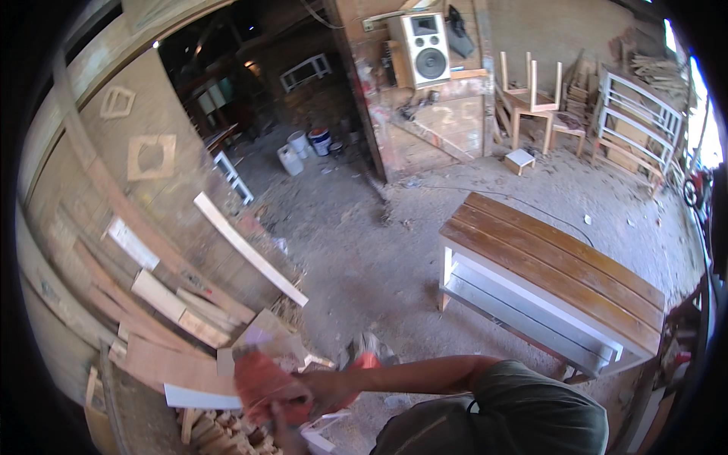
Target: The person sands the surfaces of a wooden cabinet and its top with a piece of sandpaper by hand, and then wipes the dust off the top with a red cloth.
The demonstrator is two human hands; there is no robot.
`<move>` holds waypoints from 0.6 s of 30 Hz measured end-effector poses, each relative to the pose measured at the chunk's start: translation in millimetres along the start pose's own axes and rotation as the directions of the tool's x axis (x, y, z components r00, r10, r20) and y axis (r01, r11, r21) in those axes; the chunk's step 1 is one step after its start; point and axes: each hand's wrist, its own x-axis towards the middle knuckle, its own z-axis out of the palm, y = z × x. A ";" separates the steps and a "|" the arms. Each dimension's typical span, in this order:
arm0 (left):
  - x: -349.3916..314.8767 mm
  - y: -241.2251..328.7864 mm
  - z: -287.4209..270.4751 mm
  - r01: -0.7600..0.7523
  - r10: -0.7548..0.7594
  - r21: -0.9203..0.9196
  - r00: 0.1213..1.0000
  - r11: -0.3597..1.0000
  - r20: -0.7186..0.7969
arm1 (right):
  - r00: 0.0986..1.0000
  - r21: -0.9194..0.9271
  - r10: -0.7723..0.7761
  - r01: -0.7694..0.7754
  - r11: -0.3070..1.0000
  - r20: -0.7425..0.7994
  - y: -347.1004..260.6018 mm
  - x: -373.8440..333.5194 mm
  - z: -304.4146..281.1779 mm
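A red cloth (265, 383), crumpled and blurred, is bunched up at the lower left of the head view. My right arm reaches across from the right, and my right hand (324, 394) is closed on the cloth's right side. Lower down, at the picture's bottom edge, a part of my left hand (288, 434) shows against the cloth, its fingers pressed to it and smeared by motion. More red material (367, 361) appears just beyond my right forearm; whether it belongs to the same cloth I cannot tell.
Boards (182, 311) lean against the left wall, above a heap of wood offcuts (224, 434). To the right stands a bench (546, 258) with a brown slatted top and white frame. A loudspeaker (430, 61), stools (531, 102) and buckets (297, 142) are farther back.
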 end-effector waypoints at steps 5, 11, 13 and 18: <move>104.0 52.3 -32.1 -0.232 0.310 0.367 0.936 0.901 -0.169 | 0.965 -0.284 -0.252 0.261 0.923 0.069 6.7 96.1 -12.8; 153.6 27.8 -18.1 -0.294 0.424 0.569 0.899 0.768 -0.108 | 0.855 -0.270 0.255 -0.404 0.874 -0.452 25.2 -2.3 -163.8; 146.2 -0.3 -16.1 -0.314 0.401 0.541 0.915 0.780 -0.048 | 0.414 -0.230 0.192 -0.770 0.595 -0.890 20.9 -188.1 -200.6; 95.9 -110.9 -21.5 -0.117 0.031 0.468 0.982 0.876 0.188 | -0.761 0.617 -0.510 -0.636 0.463 -0.401 -202.8 -666.1 87.3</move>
